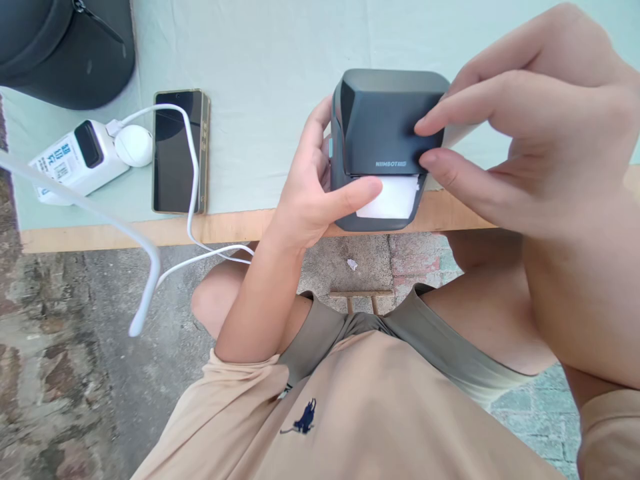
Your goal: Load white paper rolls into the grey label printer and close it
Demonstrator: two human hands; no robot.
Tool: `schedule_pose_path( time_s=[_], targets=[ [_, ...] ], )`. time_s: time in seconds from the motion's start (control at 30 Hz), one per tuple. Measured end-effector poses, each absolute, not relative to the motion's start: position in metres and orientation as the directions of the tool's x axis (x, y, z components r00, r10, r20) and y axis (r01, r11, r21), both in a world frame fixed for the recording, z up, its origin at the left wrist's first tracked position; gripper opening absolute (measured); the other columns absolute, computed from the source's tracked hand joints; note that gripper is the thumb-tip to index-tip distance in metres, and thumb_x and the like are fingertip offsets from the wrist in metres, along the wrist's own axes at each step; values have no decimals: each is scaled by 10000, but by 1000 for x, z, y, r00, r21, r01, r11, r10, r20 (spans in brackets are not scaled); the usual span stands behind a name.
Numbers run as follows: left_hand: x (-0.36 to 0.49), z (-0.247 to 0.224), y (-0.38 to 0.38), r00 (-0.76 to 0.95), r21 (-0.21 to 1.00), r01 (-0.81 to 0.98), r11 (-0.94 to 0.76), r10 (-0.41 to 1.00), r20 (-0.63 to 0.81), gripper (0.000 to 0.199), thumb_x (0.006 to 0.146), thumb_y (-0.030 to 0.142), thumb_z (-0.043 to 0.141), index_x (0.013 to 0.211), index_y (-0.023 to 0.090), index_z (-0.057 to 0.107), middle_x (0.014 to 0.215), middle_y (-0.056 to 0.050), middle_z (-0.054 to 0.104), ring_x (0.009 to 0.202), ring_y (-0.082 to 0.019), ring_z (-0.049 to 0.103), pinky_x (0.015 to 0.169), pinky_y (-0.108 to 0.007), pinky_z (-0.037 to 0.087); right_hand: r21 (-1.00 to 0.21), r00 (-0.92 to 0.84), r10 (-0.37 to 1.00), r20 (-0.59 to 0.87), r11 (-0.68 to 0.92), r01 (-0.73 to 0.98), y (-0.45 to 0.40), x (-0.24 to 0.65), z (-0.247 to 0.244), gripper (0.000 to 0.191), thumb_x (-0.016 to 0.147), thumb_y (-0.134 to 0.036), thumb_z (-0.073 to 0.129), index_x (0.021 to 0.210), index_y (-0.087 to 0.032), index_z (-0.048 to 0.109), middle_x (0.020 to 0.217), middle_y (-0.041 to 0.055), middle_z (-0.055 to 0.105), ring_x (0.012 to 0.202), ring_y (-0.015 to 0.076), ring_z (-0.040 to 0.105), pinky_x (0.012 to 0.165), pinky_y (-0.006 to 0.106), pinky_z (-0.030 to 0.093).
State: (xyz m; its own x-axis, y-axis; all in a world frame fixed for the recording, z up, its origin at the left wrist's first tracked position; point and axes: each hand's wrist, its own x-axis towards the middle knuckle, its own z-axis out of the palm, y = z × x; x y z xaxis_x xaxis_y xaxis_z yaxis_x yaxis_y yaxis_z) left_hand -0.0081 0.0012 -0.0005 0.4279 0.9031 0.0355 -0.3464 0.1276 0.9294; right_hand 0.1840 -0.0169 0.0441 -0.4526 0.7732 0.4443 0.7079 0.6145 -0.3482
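A dark grey label printer (390,127) marked NIIMBOT stands upright at the table's front edge. White label paper (397,203) sticks out of the slot low on its front. My left hand (320,180) is wrapped round the printer's left side, its thumb lying across the front over the paper. Over the printer's right edge is my right hand (530,113), thumb and index finger bent toward each other in a loose pinch, their tips slightly apart. A pale, thin piece (459,136) shows between these fingers; what it is I cannot make out.
On the left of the cloth-covered table (260,60) lie a phone (175,153) and a white power bank (83,160) with a round white piece beside it. White cables (193,173) loop over the front edge. A black zipped case (65,53) stands at the back left.
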Motion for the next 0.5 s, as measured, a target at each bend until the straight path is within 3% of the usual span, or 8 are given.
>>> schedule_pose_path(
  time_s=[0.1,0.17,0.27,0.37,0.5],
  targets=[
    [-7,-2,2,429,906,-392,162,903,24,399,663,379,626,1013,254,480,1023,-23,550,1000,-226,538,853,-375,469,-333,-430,779,457,597,729,-21,177,47,321,719,-351,516,982,-169,548,961,69,502,965,115,455,833,272,414],
    [-7,-2,2,455,906,-396,147,889,54,346,651,365,646,958,277,513,926,-19,577,901,-231,555,775,-389,486,-347,-414,799,436,574,742,-25,173,50,364,722,-376,517,1022,-170,515,1037,68,476,1008,114,440,851,264,420],
    [-9,-4,4,475,919,-366,145,878,50,280,701,342,598,966,301,516,947,-4,582,927,-236,533,773,-394,485,-369,-428,822,376,556,744,-27,169,53,375,728,-369,518,1032,-151,486,1101,68,455,1056,108,427,848,240,434],
    [-10,-7,6,508,910,-398,115,854,114,391,629,363,669,983,294,517,926,-4,589,924,-246,543,751,-387,497,-346,-451,822,348,560,753,-25,168,55,372,729,-379,517,1015,-145,479,1106,74,447,1054,115,426,844,248,431],
    [-8,-3,2,426,913,-375,158,905,18,306,731,344,573,1009,239,498,1012,-9,558,1075,-251,511,861,-390,468,-328,-457,822,339,559,762,-22,171,52,325,751,-382,475,997,-171,476,1126,51,440,1066,121,432,821,257,436]
  ],
)
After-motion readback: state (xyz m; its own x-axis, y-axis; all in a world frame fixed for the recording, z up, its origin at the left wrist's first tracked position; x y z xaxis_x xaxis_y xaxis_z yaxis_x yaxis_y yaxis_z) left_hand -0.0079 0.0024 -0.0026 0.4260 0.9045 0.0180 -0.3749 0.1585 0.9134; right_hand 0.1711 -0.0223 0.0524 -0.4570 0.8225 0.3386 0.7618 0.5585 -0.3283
